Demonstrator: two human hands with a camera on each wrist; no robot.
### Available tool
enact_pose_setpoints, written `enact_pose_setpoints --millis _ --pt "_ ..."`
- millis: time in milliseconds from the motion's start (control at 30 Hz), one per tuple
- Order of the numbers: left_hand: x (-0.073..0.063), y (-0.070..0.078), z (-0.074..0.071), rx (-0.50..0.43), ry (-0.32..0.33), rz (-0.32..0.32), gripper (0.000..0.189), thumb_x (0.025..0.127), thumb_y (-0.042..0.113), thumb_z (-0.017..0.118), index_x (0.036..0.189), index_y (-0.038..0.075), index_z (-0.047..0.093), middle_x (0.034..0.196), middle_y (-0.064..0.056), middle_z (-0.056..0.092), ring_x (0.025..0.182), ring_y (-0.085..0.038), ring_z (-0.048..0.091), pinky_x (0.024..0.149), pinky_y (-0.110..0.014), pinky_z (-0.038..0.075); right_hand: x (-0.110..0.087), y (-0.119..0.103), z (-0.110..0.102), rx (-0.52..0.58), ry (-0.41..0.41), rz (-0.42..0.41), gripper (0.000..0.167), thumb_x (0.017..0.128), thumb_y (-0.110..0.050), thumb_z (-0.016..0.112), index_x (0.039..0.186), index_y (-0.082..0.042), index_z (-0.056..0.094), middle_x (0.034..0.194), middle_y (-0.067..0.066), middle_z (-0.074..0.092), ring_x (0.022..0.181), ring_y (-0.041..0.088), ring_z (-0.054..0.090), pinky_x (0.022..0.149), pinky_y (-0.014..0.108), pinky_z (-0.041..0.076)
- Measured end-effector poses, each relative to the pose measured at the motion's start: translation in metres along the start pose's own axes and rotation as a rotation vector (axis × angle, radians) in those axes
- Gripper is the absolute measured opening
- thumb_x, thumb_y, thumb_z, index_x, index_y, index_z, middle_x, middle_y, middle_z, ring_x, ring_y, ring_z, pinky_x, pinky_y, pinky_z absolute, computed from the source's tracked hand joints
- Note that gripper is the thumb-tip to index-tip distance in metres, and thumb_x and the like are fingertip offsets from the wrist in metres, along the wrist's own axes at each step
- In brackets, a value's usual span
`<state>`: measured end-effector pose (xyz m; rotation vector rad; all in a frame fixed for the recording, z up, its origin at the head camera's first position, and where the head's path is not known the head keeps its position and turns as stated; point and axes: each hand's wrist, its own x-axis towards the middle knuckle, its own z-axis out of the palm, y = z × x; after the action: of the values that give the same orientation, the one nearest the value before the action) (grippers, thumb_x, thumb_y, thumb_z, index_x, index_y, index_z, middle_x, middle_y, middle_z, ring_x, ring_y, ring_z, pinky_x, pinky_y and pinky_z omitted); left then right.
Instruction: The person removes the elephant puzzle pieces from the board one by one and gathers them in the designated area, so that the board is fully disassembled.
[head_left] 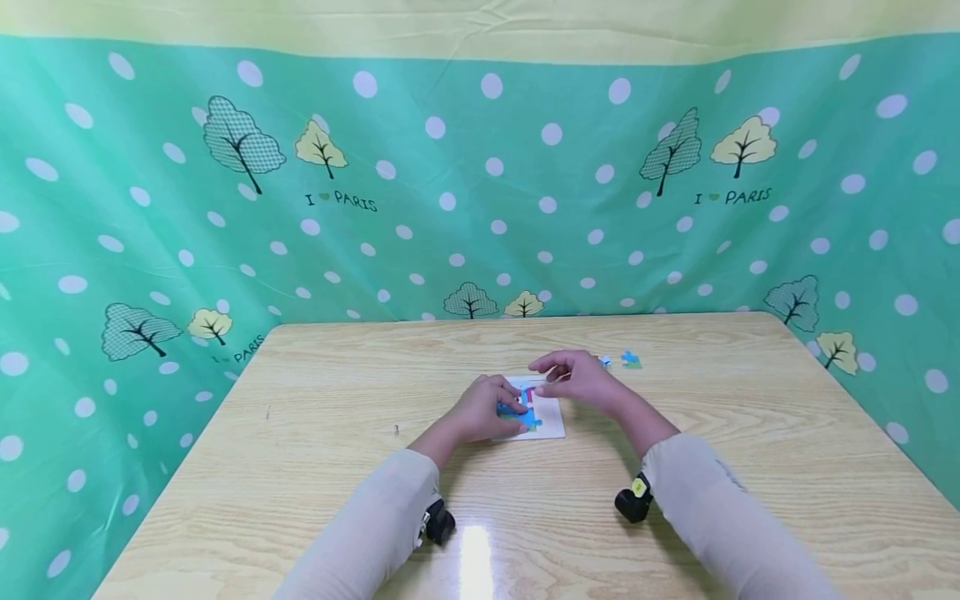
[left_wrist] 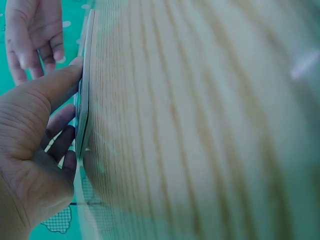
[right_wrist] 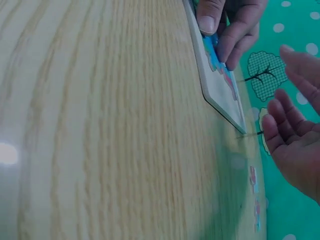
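Note:
A thin white puzzle board (head_left: 552,418) lies flat on the table, with joined blue, green and pink jigsaw pieces (head_left: 529,419) on its left part. My left hand (head_left: 478,410) rests on the board's left side, its thumb and fingertips touching the pieces; it hides part of them. In the right wrist view, bare white board (right_wrist: 227,97) shows beyond the pieces. Over the board's upper right hovers my right hand (head_left: 581,380), fingers loosely bent and apart, nothing seen between them.
Loose jigsaw pieces (head_left: 631,360) lie on the wooden table (head_left: 337,375) behind my right hand, one partly hidden by it. A green polka-dot cloth (head_left: 420,200) hangs behind the table's far edge.

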<state>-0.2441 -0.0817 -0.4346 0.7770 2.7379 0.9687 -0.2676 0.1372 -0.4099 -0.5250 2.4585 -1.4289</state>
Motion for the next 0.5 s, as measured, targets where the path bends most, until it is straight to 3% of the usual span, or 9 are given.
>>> enact_pose_setpoints --millis 233,500 --pt "0.0 -0.001 0.001 -0.011 -0.005 -0.006 0.023 0.079 0.026 0.083 0.099 0.016 0.079 0.117 -0.001 0.062 0.113 -0.021 0.049 0.101 -0.04 0.039 0.006 0.005 0.007 -0.076 0.001 0.078 0.033 0.086 -0.012 0.075 0.119 -0.01 0.069 0.11 0.006 0.065 0.093 0.021 0.056 0.082 0.034 0.049" --pt "0.0 0.0 -0.001 0.0 -0.01 -0.017 0.023 0.08 0.028 0.082 0.1 0.017 0.079 0.117 0.002 0.06 0.113 -0.019 0.048 0.102 -0.038 0.039 0.012 0.012 0.017 -0.139 0.066 0.105 0.027 0.085 -0.005 0.074 0.111 -0.005 0.071 0.089 0.004 0.062 0.082 0.019 0.052 0.072 0.028 0.046"
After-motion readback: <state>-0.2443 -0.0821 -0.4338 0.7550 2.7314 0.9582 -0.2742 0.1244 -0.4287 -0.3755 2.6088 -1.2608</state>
